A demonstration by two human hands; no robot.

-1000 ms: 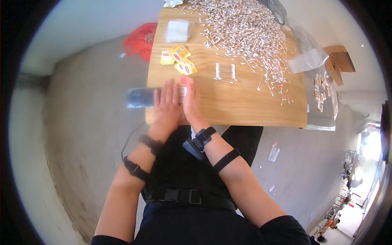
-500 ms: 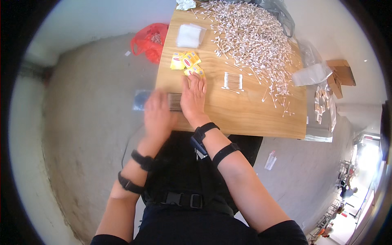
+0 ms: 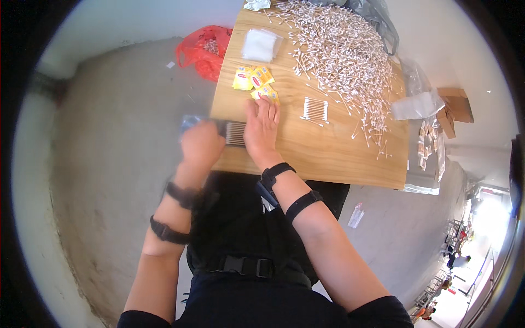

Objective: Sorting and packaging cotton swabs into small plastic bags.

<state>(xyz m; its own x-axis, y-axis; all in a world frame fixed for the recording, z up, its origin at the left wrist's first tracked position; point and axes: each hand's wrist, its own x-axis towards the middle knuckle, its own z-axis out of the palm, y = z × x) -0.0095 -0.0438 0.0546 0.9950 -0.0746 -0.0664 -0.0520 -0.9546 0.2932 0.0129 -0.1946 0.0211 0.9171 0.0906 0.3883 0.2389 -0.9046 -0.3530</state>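
My left hand is at the table's left edge, slightly blurred, its fingers closed on a clear plastic bag whose end sticks out past the knuckles. Between my hands, a row of cotton swabs lies in the bag with the sticks side by side. My right hand rests palm down against the other end of that row, its fingers stretched forward. Its fingertips reach the lowest of several yellow printed cards. To the right lies another neat row of cotton swabs, outside any bag.
A large heap of loose cotton swabs covers the table's far right. Clear flat bags lie at the far left of the wooden table. A red plastic bag is beyond the left edge; a cardboard box stands at right.
My left hand has shifted a little left and its fingers have curled into a fist. My right hand stays by the row of swabs. The whole view has shifted slightly.
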